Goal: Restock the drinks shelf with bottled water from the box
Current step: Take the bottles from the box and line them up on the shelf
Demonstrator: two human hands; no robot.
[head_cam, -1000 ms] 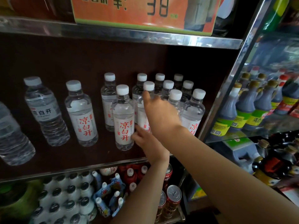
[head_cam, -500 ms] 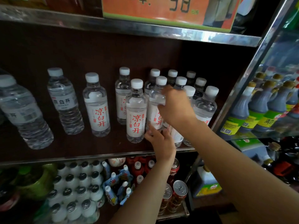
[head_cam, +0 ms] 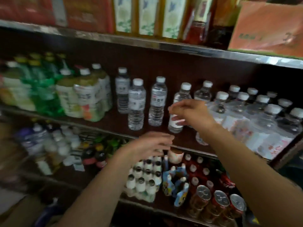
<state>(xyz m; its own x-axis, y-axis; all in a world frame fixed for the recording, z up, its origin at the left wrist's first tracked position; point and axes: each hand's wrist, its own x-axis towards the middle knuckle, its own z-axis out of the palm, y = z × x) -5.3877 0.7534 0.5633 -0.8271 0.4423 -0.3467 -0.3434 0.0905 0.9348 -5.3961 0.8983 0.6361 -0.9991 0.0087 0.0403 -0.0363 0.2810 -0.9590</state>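
Note:
Clear water bottles with white caps stand on the dark middle shelf [head_cam: 114,124]. A tight group of them [head_cam: 246,115] fills the right side, and three stand apart further left [head_cam: 136,104]. My right hand [head_cam: 191,112] hovers with loosely spread fingers in front of one red-labelled bottle [head_cam: 182,94] and holds nothing. My left hand [head_cam: 152,143] floats lower, at the shelf's front edge, fingers straight and empty. The box is out of view. The picture is motion-blurred.
Green and pale drink bottles [head_cam: 49,89] crowd the left of the middle shelf. Below are small white bottles [head_cam: 144,177], red-capped bottles [head_cam: 196,171] and cans [head_cam: 218,202]. Cartons [head_cam: 147,15] and an orange box [head_cam: 268,27] sit on the top shelf.
My view has swung left and pulled back. Both hands have come off the bottles they were touching and drawn away from the shelf.

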